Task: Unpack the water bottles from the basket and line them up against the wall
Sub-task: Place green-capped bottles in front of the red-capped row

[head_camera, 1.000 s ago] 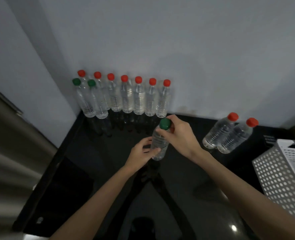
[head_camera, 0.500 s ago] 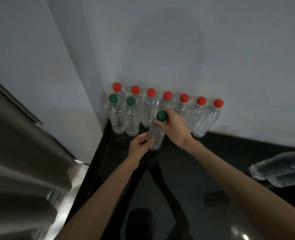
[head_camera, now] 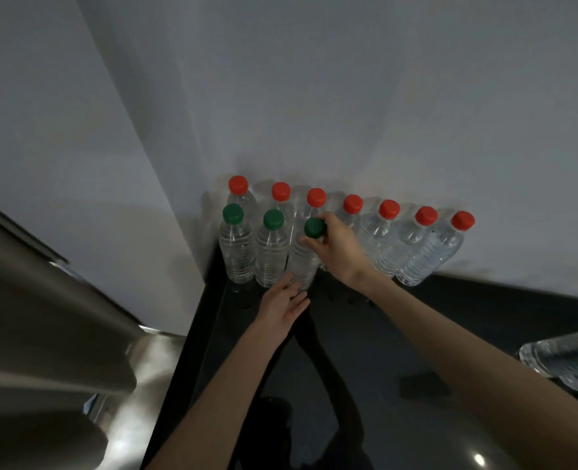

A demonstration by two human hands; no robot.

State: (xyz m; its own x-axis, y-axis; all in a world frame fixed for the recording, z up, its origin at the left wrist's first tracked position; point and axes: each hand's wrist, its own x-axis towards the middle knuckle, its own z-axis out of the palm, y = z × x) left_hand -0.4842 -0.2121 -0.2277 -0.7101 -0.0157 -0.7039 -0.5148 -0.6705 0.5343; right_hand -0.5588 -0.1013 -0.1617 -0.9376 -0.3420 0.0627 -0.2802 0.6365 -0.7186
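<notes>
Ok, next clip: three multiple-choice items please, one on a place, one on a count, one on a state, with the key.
1. Where is the bottle in the grip of the right hand? A. front row, right of two green-capped bottles; B. behind the back row; C. lying at the right edge.
2. How many red caps line the wall? A. five; B. seven; C. nine.
3. The left hand is: A. curled round a cap; B. out of view; C. straight-fingered, touching that bottle's foot.
Key: A, it is beside the two green-capped bottles; B, seven show in the back row; C, its fingers reach straight to the base.
</notes>
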